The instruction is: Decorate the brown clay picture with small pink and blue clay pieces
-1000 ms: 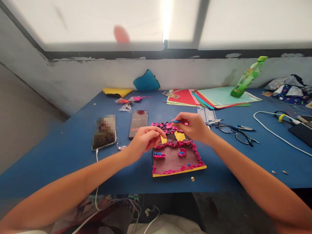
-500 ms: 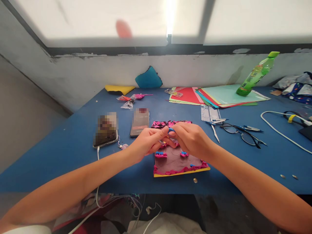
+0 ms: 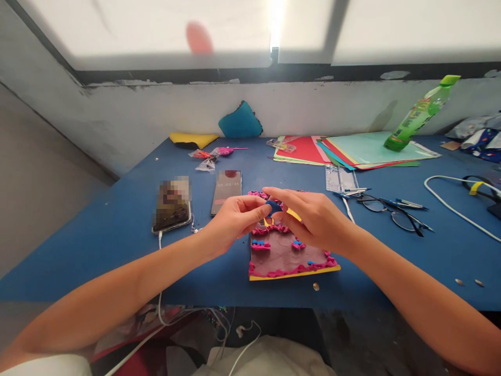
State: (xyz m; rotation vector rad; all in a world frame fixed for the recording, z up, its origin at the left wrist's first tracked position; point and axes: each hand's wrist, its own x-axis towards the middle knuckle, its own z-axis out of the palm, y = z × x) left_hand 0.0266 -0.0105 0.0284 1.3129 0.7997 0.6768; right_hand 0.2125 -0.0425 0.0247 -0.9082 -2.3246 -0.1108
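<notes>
Between the fingertips of my left hand [image 3: 246,215] is a small dark blue lump of modelling clay [image 3: 274,208], pinched by thumb and forefinger. My right hand [image 3: 313,216] is beside it with its fingers stretched out and parted, the tips close to the clay; whether they touch it I cannot tell. Beneath both hands lies a clay-covered board [image 3: 279,259] with a brownish-mauve surface, a ruffled magenta border and a yellow edge. Small magenta and blue clay pieces [image 3: 260,245] sit on it. My hands hide much of its upper part.
Left of the board lie a phone showing a timer [image 3: 227,190] and a charging phone [image 3: 172,209]. Eyeglasses [image 3: 405,220], pens and a clear case [image 3: 340,179] are at right. Behind stand coloured sheets [image 3: 297,151] and a leaning green bottle [image 3: 417,117]. A metal tack [image 3: 316,286] lies in front.
My right hand's fingers have opened away from the blue clay and straightened. My left hand keeps the clay, which shows more now. The view has shifted slightly.
</notes>
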